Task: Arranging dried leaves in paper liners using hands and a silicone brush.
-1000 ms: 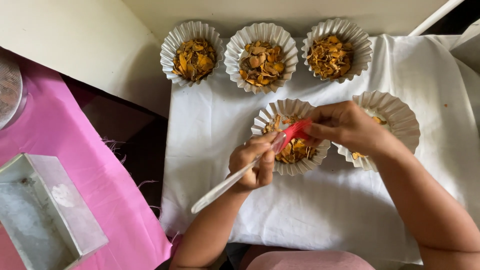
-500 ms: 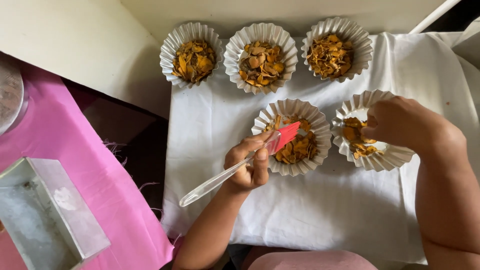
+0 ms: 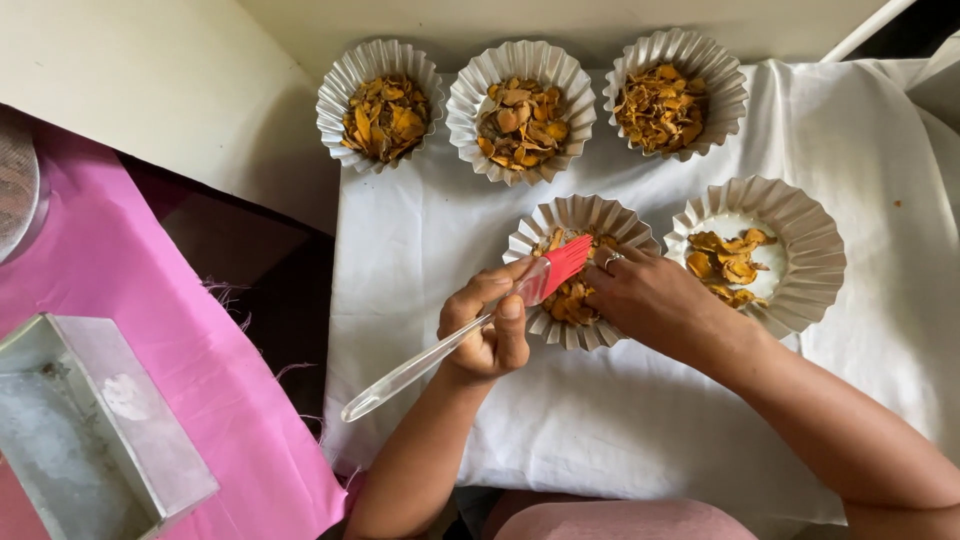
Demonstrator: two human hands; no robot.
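Note:
My left hand (image 3: 487, 325) grips a brush (image 3: 455, 339) with a clear handle and red bristles; the bristles rest over a fluted white paper cup (image 3: 572, 215) of orange-brown dried slices. My right hand (image 3: 650, 298) lies on that same cup's right side, fingers down among the slices, a ring on one finger. To the right stands another fluted cup (image 3: 790, 250) with only a few slices in it.
Three filled fluted cups (image 3: 380, 100), (image 3: 520, 110), (image 3: 678, 95) line the far edge of the white cloth (image 3: 620, 440). A pink cloth (image 3: 150, 330) lies at left with a metal rectangular tin (image 3: 80, 440) on it and a round mesh object (image 3: 15, 180) at the edge.
My right hand moved from the right-hand cup back to the middle cup, uncovering the few slices in the right cup. The left hand and brush hardly moved.

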